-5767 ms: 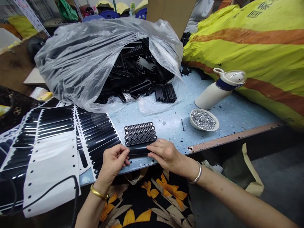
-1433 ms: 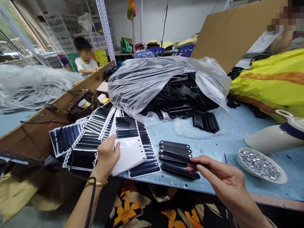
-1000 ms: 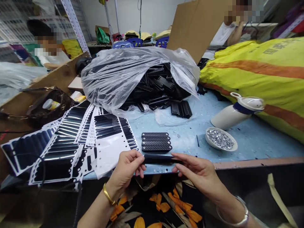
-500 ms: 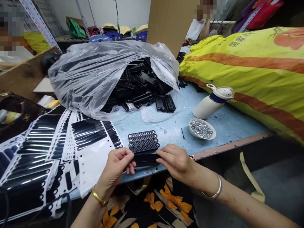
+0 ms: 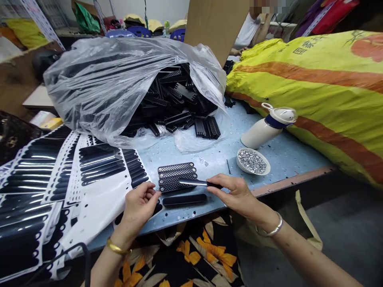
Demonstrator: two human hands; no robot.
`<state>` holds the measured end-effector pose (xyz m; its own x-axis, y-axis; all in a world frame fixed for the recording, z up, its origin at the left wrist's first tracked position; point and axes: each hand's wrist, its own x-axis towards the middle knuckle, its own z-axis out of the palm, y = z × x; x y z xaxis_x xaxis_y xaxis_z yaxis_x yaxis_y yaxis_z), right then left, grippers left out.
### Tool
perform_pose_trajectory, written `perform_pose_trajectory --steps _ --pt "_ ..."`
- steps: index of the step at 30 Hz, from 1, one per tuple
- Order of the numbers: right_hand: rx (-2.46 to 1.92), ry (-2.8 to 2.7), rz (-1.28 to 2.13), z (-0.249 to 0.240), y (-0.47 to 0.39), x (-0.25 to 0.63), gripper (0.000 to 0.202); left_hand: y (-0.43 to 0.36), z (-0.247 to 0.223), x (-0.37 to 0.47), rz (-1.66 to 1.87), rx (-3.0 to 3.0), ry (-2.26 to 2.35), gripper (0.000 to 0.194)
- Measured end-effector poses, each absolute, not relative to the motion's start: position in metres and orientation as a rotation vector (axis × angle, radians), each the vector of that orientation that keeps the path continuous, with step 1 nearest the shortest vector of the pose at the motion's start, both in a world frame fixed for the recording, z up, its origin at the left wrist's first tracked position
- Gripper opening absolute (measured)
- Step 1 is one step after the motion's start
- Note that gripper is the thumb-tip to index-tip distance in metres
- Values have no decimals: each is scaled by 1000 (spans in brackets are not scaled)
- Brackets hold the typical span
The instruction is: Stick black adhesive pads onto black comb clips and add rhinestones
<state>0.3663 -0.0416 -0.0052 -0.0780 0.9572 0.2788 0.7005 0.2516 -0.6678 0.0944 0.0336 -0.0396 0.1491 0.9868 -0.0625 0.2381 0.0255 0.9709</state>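
My right hand (image 5: 231, 191) pinches one end of a glossy black strip (image 5: 191, 182), which points left over a block of black cross-hatched pieces (image 5: 178, 177) with small round silver fittings at their ends. In front of that block, a dark rounded-end bar (image 5: 184, 200) lies flat near the table edge, untouched. To its left is my left hand (image 5: 140, 203), its fingers loosely curled and the thumb apart from them, with nothing visible in it. Sheets of black peel-off strips (image 5: 101, 165) spread out beside the left hand.
A clear plastic bag (image 5: 98, 87) full of black parts (image 5: 167, 99) fills the back of the table. On the right are a bowl of small silver pieces (image 5: 253, 161), a white bottle (image 5: 260, 133), a thin dark stick (image 5: 228, 166) and a large yellow sack (image 5: 323, 87).
Both hands have left the black bar, which now lies on the table. My right hand has lifted a glossy strip up and rightward; my left hand has drawn back left. The view has shifted slightly.
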Motion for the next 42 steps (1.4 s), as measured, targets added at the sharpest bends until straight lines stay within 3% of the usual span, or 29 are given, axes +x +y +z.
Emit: perform_pose_trajectory --steps 7,19,26,37,42 --pt "-1527 -1919 607 -10 -33 356 14 34 -47 101 899 1689 1231 10" --pt "-1501 -1967 476 -18 -14 361 16 43 -50 107 870 1792 1230 14" --pt "-1398 -2019 414 2 -12 361 13 42 -43 102 764 1855 1120 5" --pt "-1310 -2157 370 9 -7 357 14 42 -42 99 771 1916 1085 8" --pt "-1226 -2183 322 5 -3 354 21 42 -42 98 787 1823 1111 23"
